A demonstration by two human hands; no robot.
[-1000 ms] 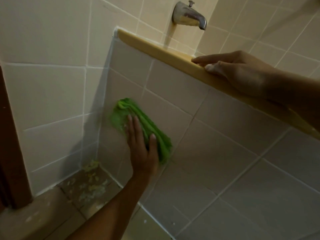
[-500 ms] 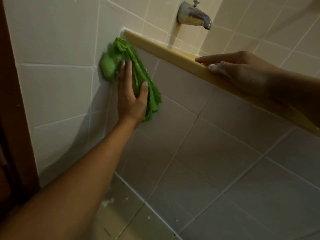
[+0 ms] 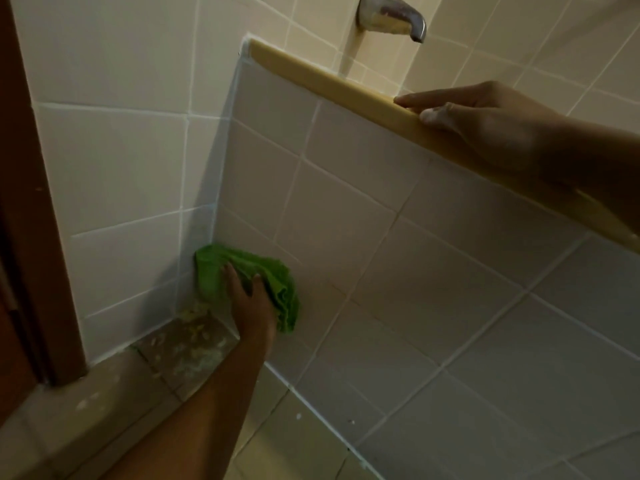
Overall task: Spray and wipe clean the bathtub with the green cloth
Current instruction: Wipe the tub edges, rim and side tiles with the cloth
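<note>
Beige tiles cover the bathtub front (image 3: 381, 188). In the head view the left hand (image 3: 251, 306) presses the green cloth (image 3: 281, 292) with flat fingers, low in the left corner. A moment ago it was high under the yellow rim (image 3: 329, 81), where the right hand (image 3: 485, 123) rests, fingers straight. I think one downward stroke is finished.

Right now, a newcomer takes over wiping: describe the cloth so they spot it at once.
Find the tiled tub front under the tan rim. At its lower left corner, the left hand presses the green cloth, the only bright green thing there.
</note>
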